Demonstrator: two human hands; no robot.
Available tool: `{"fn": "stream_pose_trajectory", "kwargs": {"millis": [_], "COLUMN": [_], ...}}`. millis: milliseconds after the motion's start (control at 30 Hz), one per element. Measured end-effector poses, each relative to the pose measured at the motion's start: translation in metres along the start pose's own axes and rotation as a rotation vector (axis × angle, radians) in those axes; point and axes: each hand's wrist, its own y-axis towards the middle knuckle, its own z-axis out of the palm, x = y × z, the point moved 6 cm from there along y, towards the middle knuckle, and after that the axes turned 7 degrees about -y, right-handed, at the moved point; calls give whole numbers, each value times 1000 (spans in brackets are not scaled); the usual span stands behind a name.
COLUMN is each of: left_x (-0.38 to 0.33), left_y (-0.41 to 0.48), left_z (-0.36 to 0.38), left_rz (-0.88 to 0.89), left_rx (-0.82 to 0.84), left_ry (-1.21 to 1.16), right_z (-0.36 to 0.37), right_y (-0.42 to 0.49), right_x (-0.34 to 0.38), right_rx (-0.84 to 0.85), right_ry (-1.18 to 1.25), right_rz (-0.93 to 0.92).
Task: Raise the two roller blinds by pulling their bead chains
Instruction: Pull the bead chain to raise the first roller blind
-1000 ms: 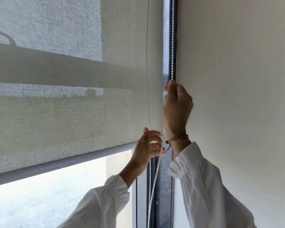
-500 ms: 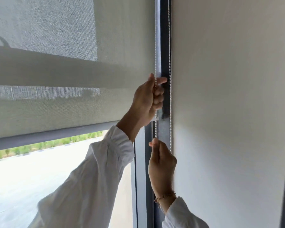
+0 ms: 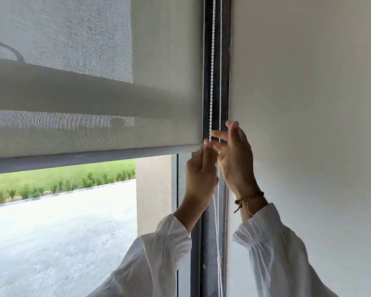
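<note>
The left hand is pinching the bead chain, knuckles up; the right hand is reaching with fingers spread.

A dark window frame carries the scene: the blind hangs left of it, and two chain strands run down its front, the wall right.

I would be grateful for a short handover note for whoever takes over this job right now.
Left hand: closed on the bead chain beside the left blind's bottom bar.
Right hand: open, fingers spread at the chain, not gripping.
Left blind: partly raised, grass visible under it.
Right blind: fully covers its side.
Left to do: finish the left blind, then raise the right.
</note>
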Motion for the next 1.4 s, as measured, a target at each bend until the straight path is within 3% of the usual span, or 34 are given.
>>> {"fn": "stream_pose_trajectory", "kwargs": {"millis": [133, 333, 467, 600, 700, 833, 933, 1033, 1133, 1267, 1400], "left_x": [33, 36, 36, 24, 0, -28, -42, -47, -51, -50, -45], "left_y": [-34, -51, -36, -10, 8, 24, 24, 24, 21, 18, 10], "left_z": [-15, -27, -34, -51, -40, -11, 8, 16, 14, 10, 10], "left_rz": [-91, 51, -67, -140, -159, -231, -283, -167, -16, 81, 153], "left_rx": [10, 5, 2, -112, -54, 114, 140, -15, -112, -98, -61], "left_ry": [101, 278, 296, 393, 338, 137, -60, -101, -155, -120, -20], "right_z": [15, 13, -1, -10, -9, -8, -6, -1, 2, 0, 2], "right_y": [19, 19, 13, -14, -45, -80, -93, -90, -76, -54, -25], "right_x": [39, 31, 38, 26, -3, -47, -58, -58, -68, -65, -25], "right_rx": [60, -265, -405, -468, -433, -382, -382, -335, -231, -132, -56], "right_ry": [62, -121, -226, -371, -443, -524, -553, -503, -327, -64, 14], "right_rz": [-45, -270, -395, -477, -506, -461, -465, -437, -208, 46, 9]}}
